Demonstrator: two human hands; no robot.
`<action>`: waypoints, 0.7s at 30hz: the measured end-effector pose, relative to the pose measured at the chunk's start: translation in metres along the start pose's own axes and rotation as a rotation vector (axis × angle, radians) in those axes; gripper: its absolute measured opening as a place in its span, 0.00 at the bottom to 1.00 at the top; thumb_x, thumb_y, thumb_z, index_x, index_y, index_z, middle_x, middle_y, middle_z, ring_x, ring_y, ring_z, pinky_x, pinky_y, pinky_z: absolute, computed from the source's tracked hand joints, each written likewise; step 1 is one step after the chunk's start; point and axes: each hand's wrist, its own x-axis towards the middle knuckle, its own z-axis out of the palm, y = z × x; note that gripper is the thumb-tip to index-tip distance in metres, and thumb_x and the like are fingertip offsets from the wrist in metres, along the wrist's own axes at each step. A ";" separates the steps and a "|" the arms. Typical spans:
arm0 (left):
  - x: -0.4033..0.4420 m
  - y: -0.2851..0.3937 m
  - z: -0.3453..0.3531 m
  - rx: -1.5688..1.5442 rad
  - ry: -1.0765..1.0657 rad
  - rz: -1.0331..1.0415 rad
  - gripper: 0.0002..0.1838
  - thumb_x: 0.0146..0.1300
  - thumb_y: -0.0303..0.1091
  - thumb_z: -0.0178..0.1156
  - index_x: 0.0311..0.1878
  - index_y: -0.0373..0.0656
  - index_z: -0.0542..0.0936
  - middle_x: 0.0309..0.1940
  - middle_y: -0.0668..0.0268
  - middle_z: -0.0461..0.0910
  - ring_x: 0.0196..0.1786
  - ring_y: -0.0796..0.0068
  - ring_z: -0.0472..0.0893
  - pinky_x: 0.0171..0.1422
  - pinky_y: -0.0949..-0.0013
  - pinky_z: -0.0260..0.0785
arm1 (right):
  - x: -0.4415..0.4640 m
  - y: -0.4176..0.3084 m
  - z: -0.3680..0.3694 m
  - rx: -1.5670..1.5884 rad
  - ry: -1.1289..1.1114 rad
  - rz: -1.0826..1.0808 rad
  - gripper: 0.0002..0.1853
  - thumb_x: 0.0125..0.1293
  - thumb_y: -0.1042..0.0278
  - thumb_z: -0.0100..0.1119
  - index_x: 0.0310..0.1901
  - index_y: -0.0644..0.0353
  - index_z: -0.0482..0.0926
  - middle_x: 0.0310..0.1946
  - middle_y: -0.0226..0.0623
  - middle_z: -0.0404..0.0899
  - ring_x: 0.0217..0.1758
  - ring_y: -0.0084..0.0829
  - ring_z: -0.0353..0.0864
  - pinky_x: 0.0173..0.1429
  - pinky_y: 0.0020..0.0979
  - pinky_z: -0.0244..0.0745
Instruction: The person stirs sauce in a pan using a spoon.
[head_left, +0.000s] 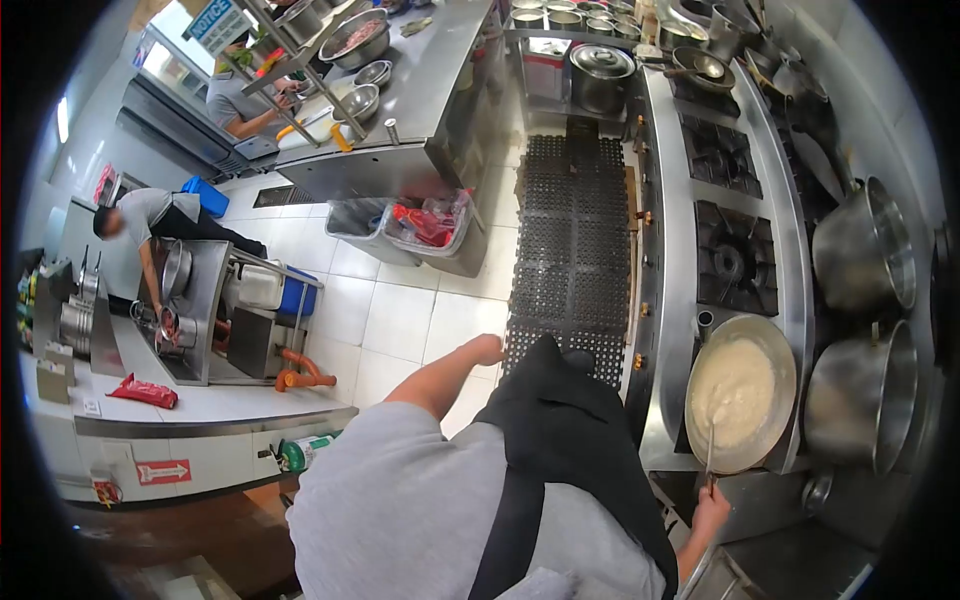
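Observation:
At the lower right, my right hand [711, 512] is closed around the handle of a long-handled metal utensil [711, 450]. The utensil's far end sits in a pale, creamy, lumpy mixture [742, 385], so its kind is hidden. A wide metal pan [786, 352] holds this mixture on the near end of the stove [660, 330]. My left hand [485, 350] hangs in front of my body above the floor, away from any object; its fingers are too indistinct to read.
Large pots [865, 400] stand along the wall right of the pan. Beyond it are bare burners [735, 258]. A black rubber mat [570, 240] runs beside the stove. Bins [440, 240] stand under a steel counter [420, 110]. One co-worker [180, 215] bends over a sink at left; another [240, 100] works behind the counter.

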 end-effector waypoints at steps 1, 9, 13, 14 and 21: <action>-0.011 -0.014 0.012 -0.001 -0.019 -0.045 0.24 0.59 0.51 0.56 0.39 0.35 0.83 0.42 0.47 0.81 0.49 0.49 0.79 0.56 0.55 0.70 | -0.013 -0.013 -0.020 -0.093 0.047 0.030 0.14 0.57 0.66 0.58 0.43 0.61 0.81 0.32 0.56 0.79 0.37 0.56 0.78 0.42 0.44 0.71; -0.072 -0.052 0.050 0.011 -0.183 -0.265 0.25 0.56 0.47 0.57 0.47 0.34 0.81 0.51 0.46 0.78 0.55 0.50 0.77 0.60 0.58 0.69 | 0.021 -0.029 0.011 -0.184 0.132 -0.048 0.13 0.57 0.66 0.57 0.42 0.63 0.81 0.34 0.56 0.79 0.40 0.56 0.78 0.44 0.46 0.71; -0.057 -0.031 0.033 0.025 -0.046 -0.104 0.22 0.57 0.46 0.56 0.42 0.36 0.83 0.46 0.47 0.80 0.51 0.49 0.78 0.57 0.55 0.70 | 0.013 -0.003 -0.019 -0.167 0.029 -0.018 0.14 0.57 0.63 0.57 0.40 0.64 0.81 0.33 0.58 0.78 0.39 0.57 0.77 0.43 0.47 0.71; -0.053 -0.026 0.029 0.028 0.009 -0.026 0.21 0.57 0.46 0.57 0.40 0.36 0.83 0.43 0.47 0.81 0.49 0.48 0.79 0.55 0.54 0.70 | 0.004 -0.001 -0.029 -0.181 0.016 0.011 0.15 0.57 0.62 0.57 0.40 0.64 0.80 0.33 0.59 0.78 0.38 0.58 0.77 0.43 0.47 0.70; -0.058 0.022 -0.019 -0.149 0.057 -0.017 0.18 0.57 0.45 0.57 0.36 0.38 0.84 0.37 0.50 0.83 0.44 0.51 0.81 0.51 0.55 0.72 | 0.014 -0.050 0.022 -0.190 0.137 -0.042 0.15 0.56 0.62 0.56 0.39 0.65 0.80 0.33 0.57 0.78 0.41 0.58 0.77 0.44 0.48 0.71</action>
